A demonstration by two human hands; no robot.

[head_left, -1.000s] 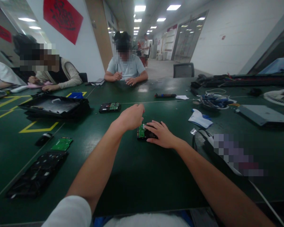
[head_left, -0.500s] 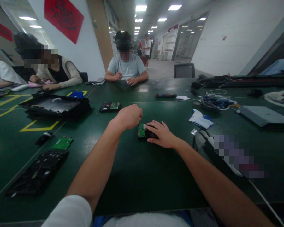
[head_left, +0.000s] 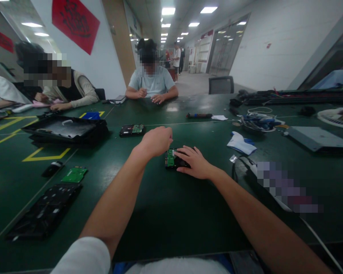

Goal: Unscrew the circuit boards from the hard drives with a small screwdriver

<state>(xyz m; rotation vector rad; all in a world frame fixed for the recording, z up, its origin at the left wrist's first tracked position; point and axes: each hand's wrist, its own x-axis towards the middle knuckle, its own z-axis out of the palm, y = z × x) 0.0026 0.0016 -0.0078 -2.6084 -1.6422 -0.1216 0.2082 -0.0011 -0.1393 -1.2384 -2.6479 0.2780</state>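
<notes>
A hard drive (head_left: 170,159) with a green circuit board lies on the table before me. My right hand (head_left: 194,161) rests on its right part, fingers spread and partly covering it. Above the drive's far left corner, my left hand (head_left: 157,140) is closed in a fist with the wrist bent. Whatever its fingers grip is hidden from this side. A second hard drive (head_left: 132,129) lies farther off to the left. Toward the near left are a loose green circuit board (head_left: 74,174) and a black plastic frame (head_left: 45,210).
Black trays (head_left: 65,129) are stacked at the left, near a small black object (head_left: 52,168). On the right lie a white-and-blue glove (head_left: 241,143), a power strip (head_left: 274,186) with its cord, a grey metal case (head_left: 321,137) and a cable bundle (head_left: 258,121). Co-workers sit across the table.
The view has shifted very slightly. Both hands keep nearly the same place at the hard drive, the left still closed and the right still spread on it.
</notes>
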